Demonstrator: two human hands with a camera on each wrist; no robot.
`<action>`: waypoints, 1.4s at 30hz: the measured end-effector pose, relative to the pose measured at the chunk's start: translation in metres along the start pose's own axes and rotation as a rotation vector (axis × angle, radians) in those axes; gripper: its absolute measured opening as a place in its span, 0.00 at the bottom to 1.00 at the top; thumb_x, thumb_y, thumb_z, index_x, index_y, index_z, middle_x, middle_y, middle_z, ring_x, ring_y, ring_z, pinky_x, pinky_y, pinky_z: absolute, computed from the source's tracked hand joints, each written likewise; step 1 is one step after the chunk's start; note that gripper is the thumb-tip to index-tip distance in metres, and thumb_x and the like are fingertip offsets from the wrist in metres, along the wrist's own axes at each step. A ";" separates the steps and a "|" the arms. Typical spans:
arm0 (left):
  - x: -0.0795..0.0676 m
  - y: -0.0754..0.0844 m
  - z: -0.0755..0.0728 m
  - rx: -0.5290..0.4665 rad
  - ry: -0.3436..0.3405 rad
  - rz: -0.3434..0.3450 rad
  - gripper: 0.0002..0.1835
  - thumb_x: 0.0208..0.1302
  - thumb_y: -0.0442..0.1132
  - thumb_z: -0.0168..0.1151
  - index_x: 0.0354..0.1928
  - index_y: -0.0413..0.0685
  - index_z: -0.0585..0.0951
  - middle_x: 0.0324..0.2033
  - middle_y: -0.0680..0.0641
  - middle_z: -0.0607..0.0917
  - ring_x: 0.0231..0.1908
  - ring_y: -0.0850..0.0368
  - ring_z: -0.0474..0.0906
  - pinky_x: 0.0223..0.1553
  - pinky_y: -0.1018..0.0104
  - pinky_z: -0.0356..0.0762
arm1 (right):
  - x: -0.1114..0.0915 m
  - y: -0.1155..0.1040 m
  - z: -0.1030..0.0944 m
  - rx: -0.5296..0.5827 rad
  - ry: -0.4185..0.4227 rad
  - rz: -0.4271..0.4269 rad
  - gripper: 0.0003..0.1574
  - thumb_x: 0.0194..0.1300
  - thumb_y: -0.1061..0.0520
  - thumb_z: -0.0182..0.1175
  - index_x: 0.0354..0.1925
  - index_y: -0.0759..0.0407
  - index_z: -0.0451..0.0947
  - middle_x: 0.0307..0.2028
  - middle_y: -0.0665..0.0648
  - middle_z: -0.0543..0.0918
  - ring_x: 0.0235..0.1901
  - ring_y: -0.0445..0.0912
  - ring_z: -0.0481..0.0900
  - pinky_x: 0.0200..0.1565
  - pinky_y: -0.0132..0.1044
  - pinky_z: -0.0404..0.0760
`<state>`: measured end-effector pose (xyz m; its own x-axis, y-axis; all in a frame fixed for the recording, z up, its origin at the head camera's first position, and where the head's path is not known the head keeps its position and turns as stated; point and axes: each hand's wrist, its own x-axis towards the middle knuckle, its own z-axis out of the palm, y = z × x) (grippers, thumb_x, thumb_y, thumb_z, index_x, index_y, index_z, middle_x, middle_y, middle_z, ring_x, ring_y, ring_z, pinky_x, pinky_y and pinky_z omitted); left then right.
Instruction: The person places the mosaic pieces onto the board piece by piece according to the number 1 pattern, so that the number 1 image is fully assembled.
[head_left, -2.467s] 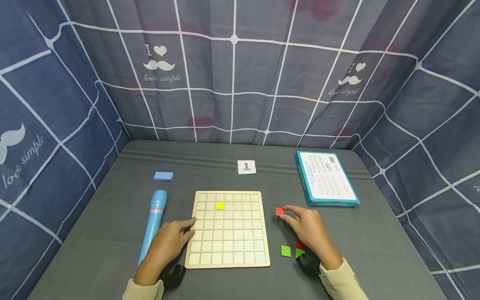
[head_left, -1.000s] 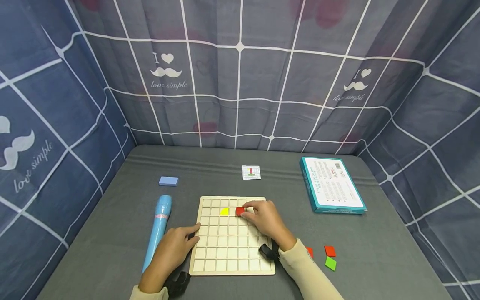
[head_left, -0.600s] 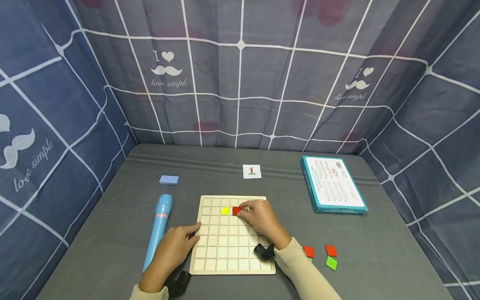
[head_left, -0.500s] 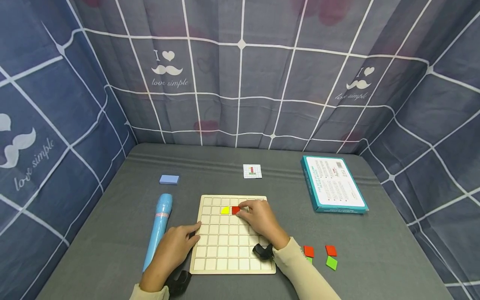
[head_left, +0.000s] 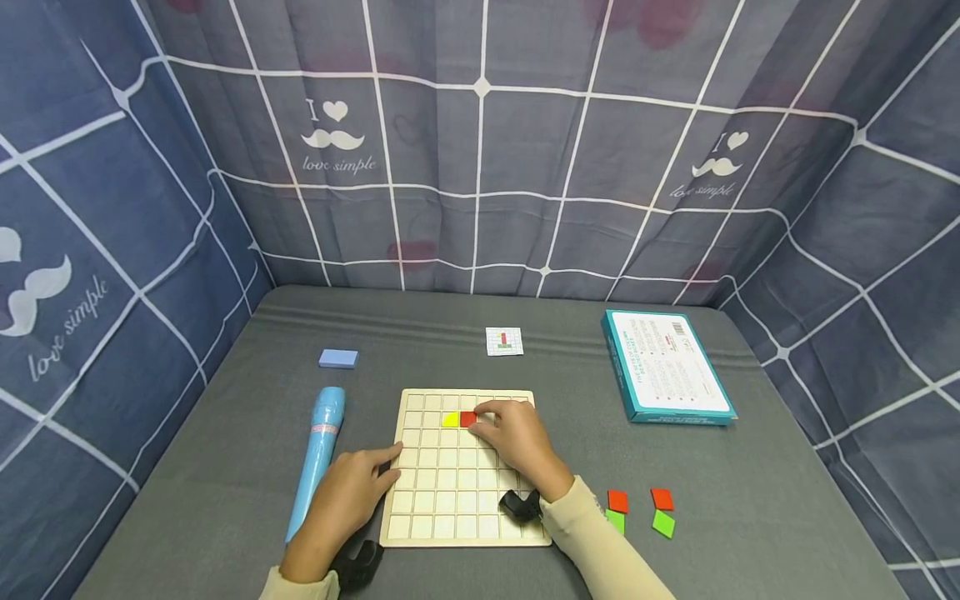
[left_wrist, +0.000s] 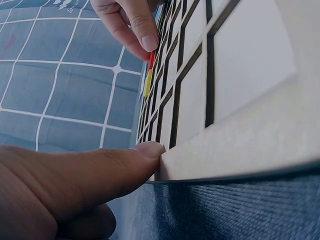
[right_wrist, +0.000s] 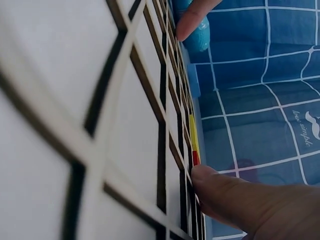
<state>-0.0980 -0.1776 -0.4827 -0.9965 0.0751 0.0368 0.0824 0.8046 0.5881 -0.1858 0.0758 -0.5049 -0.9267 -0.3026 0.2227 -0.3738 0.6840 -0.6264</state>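
Note:
In the head view a pale wooden grid board [head_left: 465, 537] lies at the front of the table. A yellow piece [head_left: 451, 420] with a slanted corner sits in its second row. Directly right of it is a red square tile [head_left: 467, 419], pinched at its right side by the thumb and index finger of my right hand [head_left: 517, 437]. My left hand [head_left: 351, 492] touches the board's left edge with extended index finger and thumb. In the left wrist view that thumb [left_wrist: 125, 162] presses on the board's rim. The right wrist view shows the right thumb [right_wrist: 225, 192] at the red tile.
Right of the board lie two red tiles [head_left: 662, 499] and two green tiles [head_left: 663, 524]. A light-blue tube [head_left: 318, 450] is by the left hand, with a blue block [head_left: 338, 358] behind it. A small pattern card [head_left: 504, 341] and a teal box [head_left: 670, 367] lie further back.
My right hand has carried the red tile from the table onto the board, then slid it left until it meets the yellow piece. The left hand keeps to the board's left edge.

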 end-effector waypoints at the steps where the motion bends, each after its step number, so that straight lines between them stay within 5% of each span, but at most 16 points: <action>1: 0.000 0.000 0.000 -0.002 -0.001 0.002 0.20 0.62 0.36 0.73 0.57 0.47 0.87 0.11 0.56 0.70 0.22 0.59 0.69 0.22 0.61 0.68 | -0.001 0.001 0.000 0.002 0.005 0.004 0.15 0.61 0.53 0.75 0.46 0.56 0.90 0.10 0.39 0.63 0.15 0.34 0.54 0.20 0.31 0.62; 16: 0.006 0.003 0.001 0.007 -0.015 0.011 0.22 0.63 0.37 0.73 0.60 0.46 0.85 0.10 0.56 0.66 0.15 0.62 0.54 0.16 0.65 0.56 | -0.012 0.006 -0.012 0.012 0.097 -0.045 0.15 0.62 0.55 0.74 0.48 0.55 0.90 0.09 0.38 0.59 0.12 0.31 0.50 0.17 0.30 0.57; 22: 0.004 0.000 -0.003 0.027 -0.030 0.002 0.22 0.63 0.36 0.73 0.60 0.46 0.85 0.12 0.52 0.73 0.17 0.60 0.63 0.19 0.63 0.62 | -0.025 0.004 -0.036 0.023 0.127 -0.044 0.15 0.61 0.56 0.75 0.47 0.56 0.90 0.09 0.38 0.56 0.12 0.31 0.47 0.16 0.29 0.54; 33: 0.001 0.000 0.001 0.005 -0.060 -0.010 0.22 0.64 0.37 0.72 0.61 0.46 0.85 0.12 0.53 0.71 0.16 0.61 0.58 0.18 0.64 0.59 | -0.096 0.017 -0.078 0.011 0.127 0.068 0.15 0.61 0.57 0.74 0.47 0.57 0.90 0.09 0.35 0.53 0.10 0.30 0.45 0.14 0.27 0.53; 42: 0.001 -0.001 -0.003 0.009 -0.060 0.000 0.22 0.65 0.37 0.71 0.62 0.46 0.84 0.11 0.56 0.62 0.14 0.63 0.52 0.15 0.67 0.56 | -0.141 0.059 -0.110 -0.111 0.208 0.144 0.11 0.61 0.58 0.74 0.44 0.52 0.91 0.09 0.34 0.61 0.12 0.27 0.48 0.18 0.29 0.60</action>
<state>-0.0992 -0.1804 -0.4809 -0.9939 0.1100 -0.0123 0.0825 0.8101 0.5805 -0.0808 0.2319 -0.4910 -0.9542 -0.0617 0.2927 -0.2285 0.7820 -0.5799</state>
